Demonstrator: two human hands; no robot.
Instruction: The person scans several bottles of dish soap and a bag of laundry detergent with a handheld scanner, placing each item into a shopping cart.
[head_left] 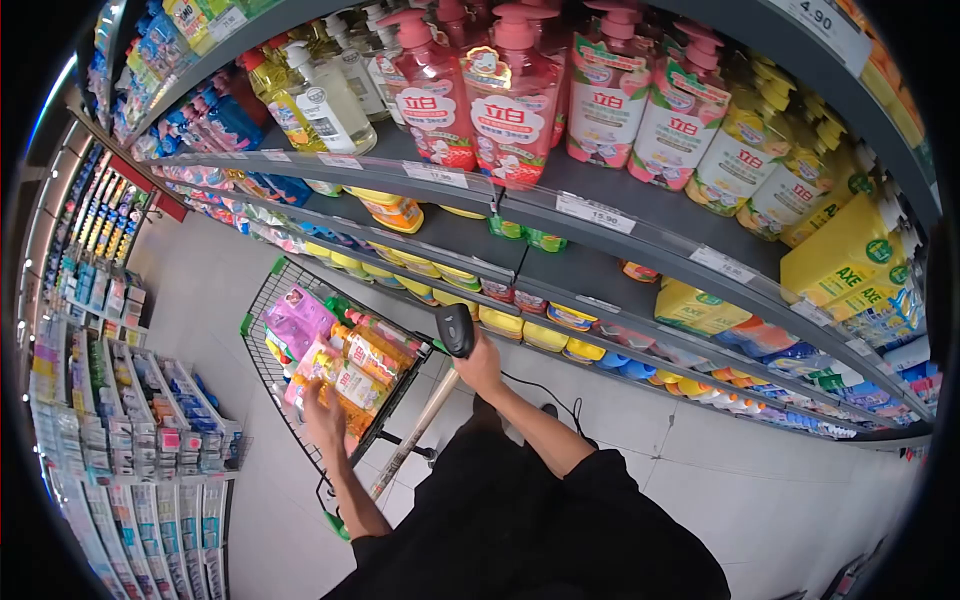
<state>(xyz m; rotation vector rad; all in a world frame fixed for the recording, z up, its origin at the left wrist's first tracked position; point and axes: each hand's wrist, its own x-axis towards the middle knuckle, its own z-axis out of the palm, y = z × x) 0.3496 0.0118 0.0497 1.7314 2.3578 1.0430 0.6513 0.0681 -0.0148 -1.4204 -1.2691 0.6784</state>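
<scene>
Leftmost, racks of small packaged goods (130,420) line one side of the aisle, and just beside them stands a wire shopping cart (262,300) loaded with colourful refill pouches (345,365). The left hand (322,418) reaches down into the cart, its fingers resting on an orange pouch near the cart's near edge; whether they are closed around it or only laid on it cannot be told, since the hand is seen from behind and a little blurred. To the right of the cart, the right hand (482,365) has its fingers wrapped firmly round the handle of a black barcode scanner (456,330), whose head points up and towards the shelves; a thin cable (545,392) trails from it across the floor tiles. Further right and above, the shelves (600,215) carry pink pump bottles (510,95), yellow bottles and tubs, with price tags along the rails. The likely trouble, as I judge it, is the cable snagging on the cart or underfoot, jerking the scanner; a loosely held pouch could also slip back among the others, and the scanner's aim, away from the cart, could read a shelf tag instead.
</scene>
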